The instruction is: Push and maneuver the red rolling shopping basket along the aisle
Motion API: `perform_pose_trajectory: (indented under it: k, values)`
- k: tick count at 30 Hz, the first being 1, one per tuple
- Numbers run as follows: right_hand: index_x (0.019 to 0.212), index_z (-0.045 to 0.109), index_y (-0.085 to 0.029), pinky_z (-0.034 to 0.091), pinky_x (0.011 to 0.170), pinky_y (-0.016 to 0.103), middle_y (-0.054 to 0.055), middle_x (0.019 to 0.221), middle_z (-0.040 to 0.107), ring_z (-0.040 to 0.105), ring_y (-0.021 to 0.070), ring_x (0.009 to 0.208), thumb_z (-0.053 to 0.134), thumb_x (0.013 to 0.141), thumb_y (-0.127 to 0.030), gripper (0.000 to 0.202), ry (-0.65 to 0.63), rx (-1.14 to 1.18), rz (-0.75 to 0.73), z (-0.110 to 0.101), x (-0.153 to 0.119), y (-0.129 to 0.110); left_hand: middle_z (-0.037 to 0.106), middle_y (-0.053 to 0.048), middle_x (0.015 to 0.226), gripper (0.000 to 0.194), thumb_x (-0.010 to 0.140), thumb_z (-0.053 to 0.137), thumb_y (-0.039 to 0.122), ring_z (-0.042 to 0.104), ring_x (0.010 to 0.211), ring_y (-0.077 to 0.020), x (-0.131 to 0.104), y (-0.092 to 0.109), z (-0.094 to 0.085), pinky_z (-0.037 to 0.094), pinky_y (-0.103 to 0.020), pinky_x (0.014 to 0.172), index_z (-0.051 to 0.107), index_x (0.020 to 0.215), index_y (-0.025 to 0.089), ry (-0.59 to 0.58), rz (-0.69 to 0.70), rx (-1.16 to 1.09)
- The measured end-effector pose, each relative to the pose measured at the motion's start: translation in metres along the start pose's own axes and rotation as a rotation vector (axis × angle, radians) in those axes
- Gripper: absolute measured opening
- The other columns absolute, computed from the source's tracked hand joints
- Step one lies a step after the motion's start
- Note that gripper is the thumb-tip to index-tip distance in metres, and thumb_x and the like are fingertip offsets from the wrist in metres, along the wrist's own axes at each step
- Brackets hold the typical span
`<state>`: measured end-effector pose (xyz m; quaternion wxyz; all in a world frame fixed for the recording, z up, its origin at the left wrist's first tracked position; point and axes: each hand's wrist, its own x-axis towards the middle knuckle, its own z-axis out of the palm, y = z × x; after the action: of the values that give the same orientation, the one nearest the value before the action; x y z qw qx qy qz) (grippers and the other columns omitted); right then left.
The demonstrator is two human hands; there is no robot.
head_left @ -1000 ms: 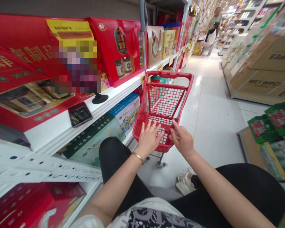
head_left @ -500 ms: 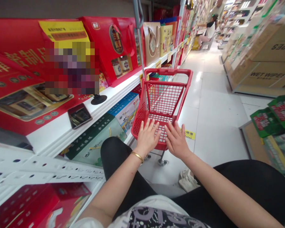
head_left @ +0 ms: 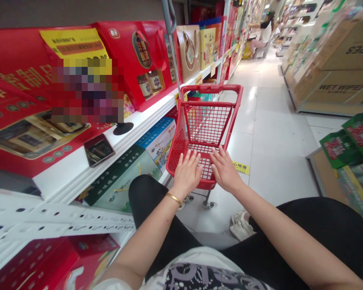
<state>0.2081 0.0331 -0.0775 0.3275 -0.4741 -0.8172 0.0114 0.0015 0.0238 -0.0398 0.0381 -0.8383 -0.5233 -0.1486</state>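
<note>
My left hand [head_left: 186,172] is stretched out palm down, fingers extended, with a gold bangle [head_left: 174,199] on the wrist. Beside it, a short gap away, my right hand [head_left: 225,170] reaches forward the same way. Both look to be empty. Behind them stands a red shopping basket cart [head_left: 210,104] with mesh walls and small wheels; the hands overlap its near lower part in view, and I cannot tell whether they touch it. A grey metal pole [head_left: 173,48] rises at the cart's left. To the left, a dark phone-like slab [head_left: 99,150] lies on the shelf edge.
A white shelf [head_left: 157,105] on the left carries red gift boxes [head_left: 133,60]. Green and blue boxes [head_left: 127,177] sit below. On the right are wet wipes cartons [head_left: 340,86] and green packets [head_left: 340,149]. A seated person [head_left: 263,34] is farther down the aisle floor [head_left: 268,129].
My right hand's fingers have drawn closer together and shifted slightly up. The view has moved a little, so the shelf goods appear slightly farther left. The left hand stays almost the same.
</note>
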Motion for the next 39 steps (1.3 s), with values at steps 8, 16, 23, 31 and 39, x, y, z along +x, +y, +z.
perform_pose_trajectory:
  k: [8, 16, 23, 31, 39]
  values:
    - [0.152, 0.048, -0.010, 0.023, 0.129, 0.062, 0.014, 0.165, 0.038, 0.008, 0.0316, 0.162, 0.036, 0.103, -0.025, 0.053, -0.123, -0.057, 0.016, -0.018, 0.003, 0.007, 0.041, -0.005, 0.165, 0.055, 0.110, 0.026, 0.041, 0.022, 0.160, -0.0246, 0.007, 0.012, 0.007, 0.015, -0.052, 0.132, 0.042, 0.158, 0.019, 0.020, 0.016, 0.000]
    - [0.155, 0.045, -0.012, 0.019, 0.130, 0.061, 0.011, 0.169, 0.031, 0.013, 0.0317, 0.161, 0.037, 0.102, -0.025, 0.055, -0.172, -0.187, 0.042, -0.024, 0.014, 0.009, 0.037, -0.008, 0.167, 0.060, 0.110, 0.025, 0.042, 0.020, 0.160, -0.0249, 0.004, 0.011, 0.008, 0.014, -0.050, 0.132, 0.036, 0.160, 0.011, 0.030, 0.025, 0.002]
    - [0.161, 0.031, -0.011, 0.025, 0.127, 0.063, 0.015, 0.172, 0.021, 0.006, 0.0327, 0.162, 0.031, 0.105, -0.030, 0.060, -0.102, -0.086, 0.208, -0.015, 0.020, 0.026, 0.023, -0.003, 0.172, 0.060, 0.108, 0.032, 0.050, 0.009, 0.162, -0.0282, 0.008, 0.020, 0.008, 0.011, -0.058, 0.132, 0.034, 0.163, 0.024, 0.085, -0.001, 0.027]
    - [0.155, 0.042, -0.007, 0.029, 0.127, 0.062, 0.017, 0.171, 0.024, 0.006, 0.0375, 0.161, 0.040, 0.097, -0.020, 0.059, -0.134, -0.137, 0.162, -0.003, 0.008, -0.006, 0.024, -0.005, 0.172, 0.064, 0.106, 0.038, 0.055, 0.012, 0.162, -0.0290, 0.002, 0.008, 0.008, 0.010, -0.058, 0.131, 0.035, 0.162, 0.024, 0.078, 0.006, 0.041]
    - [0.150, 0.046, 0.002, 0.032, 0.124, 0.066, 0.025, 0.167, 0.029, 0.010, 0.0400, 0.160, 0.039, 0.092, -0.013, 0.060, -0.092, -0.137, 0.243, -0.003, 0.037, 0.019, 0.027, -0.005, 0.172, 0.063, 0.106, 0.036, 0.055, 0.014, 0.161, -0.0277, 0.006, 0.012, 0.011, 0.014, -0.056, 0.131, 0.036, 0.162, 0.024, 0.095, 0.015, 0.030]
